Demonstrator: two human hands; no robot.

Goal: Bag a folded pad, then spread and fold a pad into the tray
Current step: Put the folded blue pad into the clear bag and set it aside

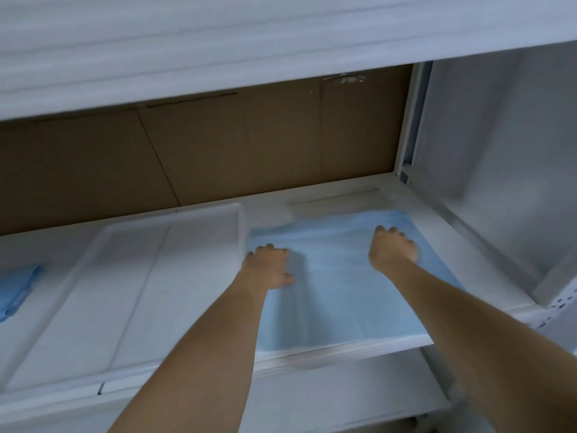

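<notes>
I saw the pad (pixel 340 295) lying on the shelf (pixel 359 359), right of the tray (pixel 240 226). My left hand (pixel 268 265) rested on its left part, my right hand (pixel 392 246) farther back on its right. Cardboard (pixel 218 151) stood behind; another pad (pixel 15 289) lay far left.

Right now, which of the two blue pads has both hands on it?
The large spread blue pad right of the tray; the other blue pad lies untouched at far left.
</notes>
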